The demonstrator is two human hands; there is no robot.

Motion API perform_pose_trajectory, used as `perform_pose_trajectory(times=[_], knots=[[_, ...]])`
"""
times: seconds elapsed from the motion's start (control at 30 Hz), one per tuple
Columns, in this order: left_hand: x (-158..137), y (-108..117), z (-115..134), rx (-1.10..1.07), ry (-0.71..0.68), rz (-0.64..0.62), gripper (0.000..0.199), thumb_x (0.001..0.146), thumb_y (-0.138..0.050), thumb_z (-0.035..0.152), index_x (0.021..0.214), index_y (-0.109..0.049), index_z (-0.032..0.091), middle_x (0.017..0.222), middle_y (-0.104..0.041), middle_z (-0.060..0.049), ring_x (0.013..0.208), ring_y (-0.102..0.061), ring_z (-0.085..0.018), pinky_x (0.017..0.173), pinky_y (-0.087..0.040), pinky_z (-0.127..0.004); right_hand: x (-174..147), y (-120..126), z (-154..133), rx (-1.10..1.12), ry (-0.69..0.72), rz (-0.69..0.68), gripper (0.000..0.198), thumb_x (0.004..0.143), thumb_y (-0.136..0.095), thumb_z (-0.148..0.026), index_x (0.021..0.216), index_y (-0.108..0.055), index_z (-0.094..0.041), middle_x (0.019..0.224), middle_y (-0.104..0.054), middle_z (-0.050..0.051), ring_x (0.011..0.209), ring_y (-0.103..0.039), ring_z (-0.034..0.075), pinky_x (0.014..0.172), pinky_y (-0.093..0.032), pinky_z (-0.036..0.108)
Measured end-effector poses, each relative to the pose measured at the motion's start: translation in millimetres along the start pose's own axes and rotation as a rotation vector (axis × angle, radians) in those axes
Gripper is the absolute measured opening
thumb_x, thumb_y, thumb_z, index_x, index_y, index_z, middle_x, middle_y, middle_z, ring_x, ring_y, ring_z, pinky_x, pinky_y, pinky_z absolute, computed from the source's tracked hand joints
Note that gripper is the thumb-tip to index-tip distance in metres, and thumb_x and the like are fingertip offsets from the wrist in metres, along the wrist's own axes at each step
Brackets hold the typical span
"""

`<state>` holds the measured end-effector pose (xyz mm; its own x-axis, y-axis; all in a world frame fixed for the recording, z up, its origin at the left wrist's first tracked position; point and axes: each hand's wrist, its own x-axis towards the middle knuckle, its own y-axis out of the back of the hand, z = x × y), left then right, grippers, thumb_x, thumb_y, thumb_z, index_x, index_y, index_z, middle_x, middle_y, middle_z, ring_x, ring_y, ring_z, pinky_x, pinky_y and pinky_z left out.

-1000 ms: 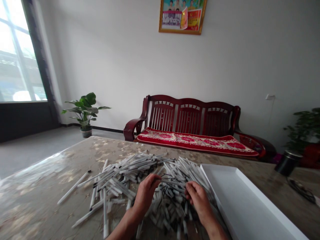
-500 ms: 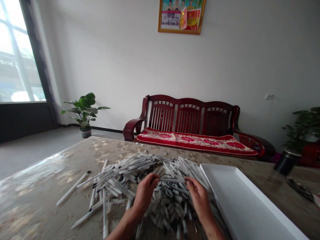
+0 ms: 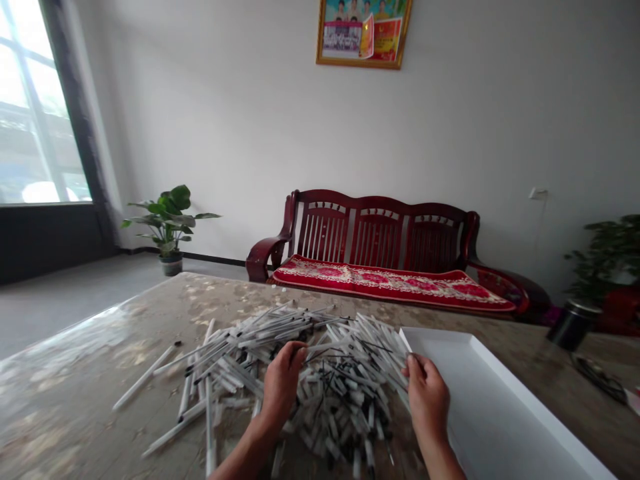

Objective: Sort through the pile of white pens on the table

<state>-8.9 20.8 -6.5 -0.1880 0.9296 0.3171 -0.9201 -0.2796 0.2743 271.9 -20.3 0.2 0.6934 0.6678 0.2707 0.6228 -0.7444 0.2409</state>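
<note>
My left hand (image 3: 281,383) is closed, its thumb and fingers pinching one end of a translucent whitish pen barrel (image 3: 327,346) that points right over the pile. My right hand (image 3: 429,393) is off to the right, beside the white tray's near edge. Its thumb and fingertips are pressed together; what they hold, if anything, I cannot make out. Between and below the hands lies a heap of short, dark-and-clear pen caps (image 3: 345,407). Behind them spreads a pile of loose pens (image 3: 270,330), pale with dark ends.
A shallow white tray (image 3: 493,393) lies on the right of the patterned table (image 3: 90,393). Further right stand a black cylinder (image 3: 573,325) and a dark cable (image 3: 603,380). Past the table are a red wooden bench (image 3: 380,233) and a potted plant (image 3: 173,223).
My hands have drawn apart. The right one moved right, away from the pen barrel both fingers were at, towards the tray; the left shifted slightly left and up, still holding the barrel.
</note>
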Motion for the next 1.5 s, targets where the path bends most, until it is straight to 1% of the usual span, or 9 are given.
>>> perform_pose_trajectory(times=[0.23, 0.33, 0.47, 0.63, 1.0, 1.17, 1.27, 1.43, 1.5], knots=[[-4.1, -9.2, -2.1, -0.069, 0.005, -0.101, 0.033, 0.082, -0.052, 0.049, 0.085, -0.067, 0.021, 0.063, -0.060, 0.002, 0.063, -0.057, -0.018, 0.061, -0.044, -0.026, -0.1, 5.4, -1.6, -0.291, 0.153, 0.043, 0.049, 0.080, -0.046, -0.061, 0.102, -0.067, -0.023, 0.100, -0.075, 0.011, 0.082, -0.070, 0.027, 0.063, -0.049, 0.033], [-10.8, -13.1, 2.8, -0.074, -0.030, -0.184, 0.030, 0.082, -0.053, 0.046, 0.084, -0.068, 0.020, 0.064, -0.061, 0.001, 0.063, -0.057, -0.017, 0.062, -0.043, -0.025, -9.6, 1.0, -8.4, -0.215, 0.267, -0.034, 0.051, 0.086, -0.042, -0.060, 0.105, -0.068, -0.021, 0.106, -0.073, 0.012, 0.088, -0.069, 0.027, 0.071, -0.052, 0.035], [-19.3, -13.4, 13.3, -0.068, -0.070, -0.298, 0.027, 0.081, -0.055, 0.041, 0.084, -0.071, 0.020, 0.064, -0.062, 0.001, 0.061, -0.057, -0.017, 0.062, -0.044, -0.025, -27.6, -8.7, -19.6, 0.022, 0.325, -0.432, 0.051, 0.093, -0.040, -0.059, 0.111, -0.069, -0.022, 0.099, -0.075, 0.009, 0.080, -0.070, 0.022, 0.070, -0.055, 0.031], [-21.6, -10.0, 19.8, -0.108, -0.065, -0.371, 0.030, 0.083, -0.054, 0.043, 0.082, -0.071, 0.018, 0.061, -0.060, 0.000, 0.059, -0.055, -0.015, 0.059, -0.043, -0.025, -41.9, -17.8, -22.7, -0.048, 0.227, -0.894, 0.050, 0.095, -0.041, -0.056, 0.072, -0.067, -0.020, 0.047, -0.054, -0.003, 0.042, -0.049, 0.013, 0.043, -0.034, 0.023], [-16.6, -8.8, 30.4, -0.453, 0.473, -0.497, 0.050, 0.056, -0.075, 0.062, 0.051, -0.048, 0.020, 0.043, -0.044, 0.007, 0.036, -0.030, -0.005, 0.037, -0.024, -0.020, -44.5, -13.1, -32.8, -0.314, 0.725, -0.712, 0.034, 0.100, -0.043, -0.035, 0.090, -0.073, -0.024, 0.080, -0.074, 0.003, 0.076, -0.069, 0.017, 0.068, -0.045, 0.022], [-15.2, -5.9, 30.5, -0.461, 0.554, -0.499, 0.046, 0.056, -0.077, 0.057, 0.052, -0.049, 0.020, 0.043, -0.042, 0.008, 0.036, -0.027, -0.004, 0.035, -0.022, -0.021, -41.1, -16.3, -26.7, -0.363, 0.928, -0.611, 0.026, 0.098, -0.047, -0.028, 0.099, -0.072, -0.025, 0.088, -0.075, 0.004, 0.083, -0.070, 0.018, 0.075, -0.047, 0.024], [-15.4, -7.4, 29.9, -0.455, 0.479, -0.488, 0.046, 0.061, -0.074, 0.060, 0.057, -0.053, 0.019, 0.044, -0.043, 0.009, 0.035, -0.028, -0.004, 0.036, -0.023, -0.021, -43.3, -17.3, -28.3, -0.327, 0.852, -0.606, 0.025, 0.098, -0.048, -0.030, 0.098, -0.073, -0.025, 0.088, -0.075, 0.004, 0.083, -0.069, 0.019, 0.074, -0.047, 0.025], [-17.4, -8.7, 31.5, -0.559, 0.183, -0.458, 0.049, 0.066, -0.075, 0.056, 0.092, -0.067, 0.015, 0.060, -0.058, 0.005, 0.050, -0.050, -0.009, 0.049, -0.040, -0.021, -47.7, -18.8, -29.9, -0.186, 0.454, -0.720, 0.042, 0.099, -0.041, -0.046, 0.083, -0.071, -0.021, 0.060, -0.062, -0.001, 0.057, -0.057, 0.016, 0.053, -0.039, 0.024], [-18.5, -9.3, 30.1, -0.565, 0.143, -0.460, 0.046, 0.067, -0.075, 0.055, 0.090, -0.067, 0.015, 0.061, -0.059, 0.004, 0.050, -0.051, -0.009, 0.049, -0.041, -0.021, -48.1, -20.2, -28.2, -0.104, 0.360, -0.790, 0.048, 0.097, -0.040, -0.051, 0.079, -0.071, -0.020, 0.053, -0.055, -0.003, 0.051, -0.051, 0.015, 0.049, -0.035, 0.025]])
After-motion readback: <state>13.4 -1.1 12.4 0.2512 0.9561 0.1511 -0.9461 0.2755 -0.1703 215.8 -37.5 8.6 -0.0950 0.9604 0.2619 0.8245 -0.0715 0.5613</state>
